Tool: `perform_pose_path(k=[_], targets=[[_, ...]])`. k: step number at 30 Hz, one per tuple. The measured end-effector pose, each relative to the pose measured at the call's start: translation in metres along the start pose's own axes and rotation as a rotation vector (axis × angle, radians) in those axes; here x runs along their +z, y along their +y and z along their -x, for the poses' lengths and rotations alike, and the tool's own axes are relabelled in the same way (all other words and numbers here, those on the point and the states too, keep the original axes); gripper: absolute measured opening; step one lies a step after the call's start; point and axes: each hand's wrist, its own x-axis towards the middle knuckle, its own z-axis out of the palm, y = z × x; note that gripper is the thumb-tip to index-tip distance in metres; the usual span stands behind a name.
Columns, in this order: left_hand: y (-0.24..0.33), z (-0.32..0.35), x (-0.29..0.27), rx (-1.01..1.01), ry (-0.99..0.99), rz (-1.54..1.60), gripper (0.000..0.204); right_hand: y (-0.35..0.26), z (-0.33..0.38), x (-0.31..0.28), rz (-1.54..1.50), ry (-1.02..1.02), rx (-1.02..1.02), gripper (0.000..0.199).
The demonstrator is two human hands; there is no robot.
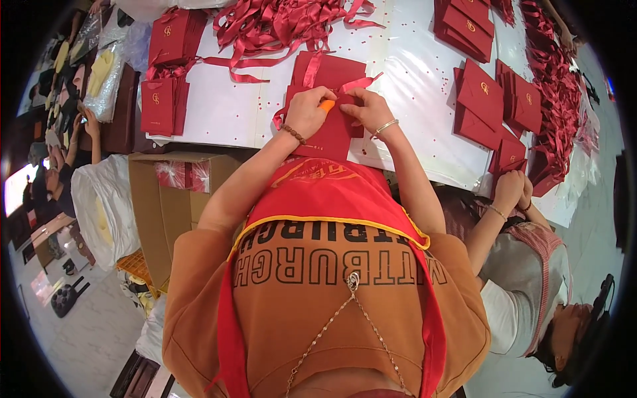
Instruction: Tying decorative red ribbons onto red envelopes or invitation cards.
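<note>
In the upper middle of the frame, a flat, dark red paper pouch (326,137) lies on the white table (421,93), under both hands. The left hand (309,113) is curled, with a small bright orange thing (327,105) by its thumb. The right hand (370,111) bends its fingers near a shiny red cloth ribbon (361,83). I cannot tell what either hand pinches.
</note>
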Motion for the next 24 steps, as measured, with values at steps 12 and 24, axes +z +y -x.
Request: perform_pose_path(k=[12, 24], targets=[[0.012, -0.008, -0.011, -0.211, -0.12, 0.067, 0.011, 0.019, -0.004, 0.007, 0.131, 0.094, -0.257, 0.032], [0.017, -0.011, -0.018, -0.159, -0.17, -0.073, 0.012, 0.005, -0.001, 0.008, 0.132, 0.074, -0.122, 0.03]])
